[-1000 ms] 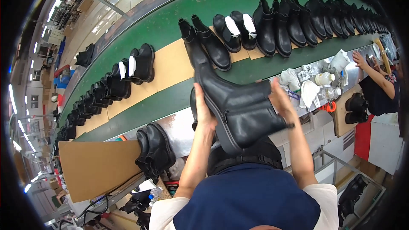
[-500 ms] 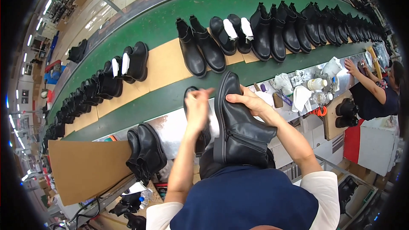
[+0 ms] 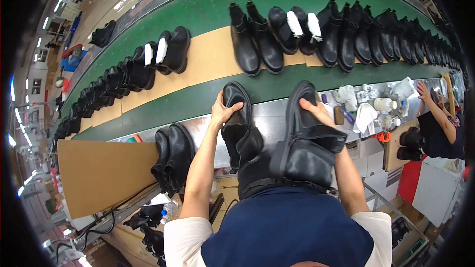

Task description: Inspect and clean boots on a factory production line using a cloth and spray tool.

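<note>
At the metal bench's near edge, our left hand [image 3: 223,111] clasps 1 black boot [image 3: 239,128] and our right hand [image 3: 316,113] another boot [image 3: 307,146], fingers curled over stiff toes; the soft shafts look floppy, so we judge the firm foreparts the safest hold.

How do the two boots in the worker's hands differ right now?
The left-hand boot looks smaller and slimmer in this view; the right-hand boot looks bulkier, with a wide open shaft.
The left hand grips the left-hand boot near its toe; the right hand lies on top of the right-hand boot, farther down its upper.
The left-hand boot leans right at its shaft; the right-hand boot points straighter toward the green conveyor.
Both are black, glossy ankle boots, toes pointing away.
</note>
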Tool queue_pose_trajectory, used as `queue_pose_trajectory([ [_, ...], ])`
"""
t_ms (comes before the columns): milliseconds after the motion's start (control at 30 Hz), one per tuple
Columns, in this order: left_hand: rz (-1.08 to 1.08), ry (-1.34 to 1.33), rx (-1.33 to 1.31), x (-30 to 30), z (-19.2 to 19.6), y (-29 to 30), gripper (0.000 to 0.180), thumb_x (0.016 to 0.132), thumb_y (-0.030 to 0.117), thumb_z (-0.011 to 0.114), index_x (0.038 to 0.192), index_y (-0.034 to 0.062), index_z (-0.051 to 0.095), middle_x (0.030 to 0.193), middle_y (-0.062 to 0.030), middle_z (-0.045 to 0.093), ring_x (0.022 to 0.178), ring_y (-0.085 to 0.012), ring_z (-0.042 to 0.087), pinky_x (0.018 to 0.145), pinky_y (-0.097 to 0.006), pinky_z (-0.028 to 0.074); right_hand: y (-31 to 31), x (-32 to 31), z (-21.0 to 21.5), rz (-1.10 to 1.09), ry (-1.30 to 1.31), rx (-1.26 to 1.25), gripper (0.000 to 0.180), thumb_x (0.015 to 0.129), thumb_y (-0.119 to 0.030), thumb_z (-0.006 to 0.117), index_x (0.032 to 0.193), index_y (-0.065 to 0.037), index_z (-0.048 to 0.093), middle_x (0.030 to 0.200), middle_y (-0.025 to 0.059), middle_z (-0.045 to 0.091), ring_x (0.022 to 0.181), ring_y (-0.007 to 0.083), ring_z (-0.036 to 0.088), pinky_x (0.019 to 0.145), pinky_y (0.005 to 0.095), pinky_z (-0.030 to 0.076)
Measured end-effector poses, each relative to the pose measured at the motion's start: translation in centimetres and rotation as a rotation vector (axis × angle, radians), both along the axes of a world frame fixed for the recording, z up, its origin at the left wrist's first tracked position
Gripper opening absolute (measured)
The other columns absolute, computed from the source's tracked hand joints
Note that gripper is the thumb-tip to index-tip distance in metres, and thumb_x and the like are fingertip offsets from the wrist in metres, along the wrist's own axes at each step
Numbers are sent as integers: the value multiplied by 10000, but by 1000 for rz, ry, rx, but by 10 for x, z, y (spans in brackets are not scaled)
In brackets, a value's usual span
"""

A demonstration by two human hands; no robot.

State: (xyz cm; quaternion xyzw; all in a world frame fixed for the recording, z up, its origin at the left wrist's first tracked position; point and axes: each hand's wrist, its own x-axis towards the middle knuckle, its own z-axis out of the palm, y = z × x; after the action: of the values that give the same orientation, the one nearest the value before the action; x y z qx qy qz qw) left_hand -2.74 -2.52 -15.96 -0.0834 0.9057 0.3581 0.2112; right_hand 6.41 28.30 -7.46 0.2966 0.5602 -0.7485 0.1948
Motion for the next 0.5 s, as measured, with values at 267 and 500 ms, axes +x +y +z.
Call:
queue_pose_trajectory([
  [267,295,-289,1077,24,66,11,537,779,227,734,1183,1,461,938,-67,610,795,-167,614,691,-296,523,2,0,16,23,-192,-389,401,793,-365,689,957,-14,584,807,72,635,622,162,621,566,261,519],
  [500,492,-733,1403,69,133,62,360,883,294,587,1105,13,550,977,-125,641,704,-207,651,655,-305,565,-44,21,98,-1,85,-438,440,911,-151,525,1331,-67,423,1250,109,514,1094,163,542,967,264,430],
])
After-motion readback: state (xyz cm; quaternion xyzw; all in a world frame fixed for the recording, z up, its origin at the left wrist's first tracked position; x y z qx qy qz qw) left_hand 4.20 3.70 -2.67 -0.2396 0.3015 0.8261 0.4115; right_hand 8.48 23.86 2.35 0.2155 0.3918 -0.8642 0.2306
